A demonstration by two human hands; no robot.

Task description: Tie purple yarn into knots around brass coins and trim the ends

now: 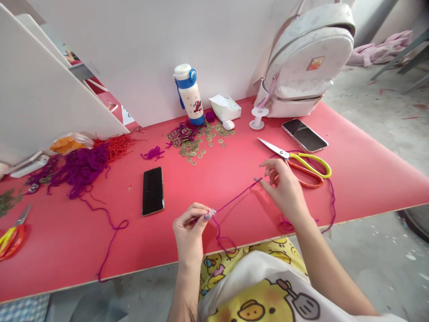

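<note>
My left hand [191, 226] is closed in a pinch on purple yarn [238, 196] near the table's front edge. Something small and pale shows at its fingertips; I cannot make out whether it is a nail or a piece. A slack loop of the yarn hangs below these fingers. From there a straight, taut stretch runs up to my right hand [283, 188], ending at the thumb. The right index finger and thumb tips stand apart, other fingers curled; how they grip the yarn is partly hidden. Large scissors [301, 164] with yellow and red handles lie just beyond my right hand.
Coins with holes [192, 145] lie by a bottle [191, 96], a tissue pack [226, 107] and a spool [258, 120]. Phones lie left [153, 191] and right [304, 135]. A backpack [308, 67] stands behind. Purple yarn bundles [82, 165] and second scissors [15, 237] are left.
</note>
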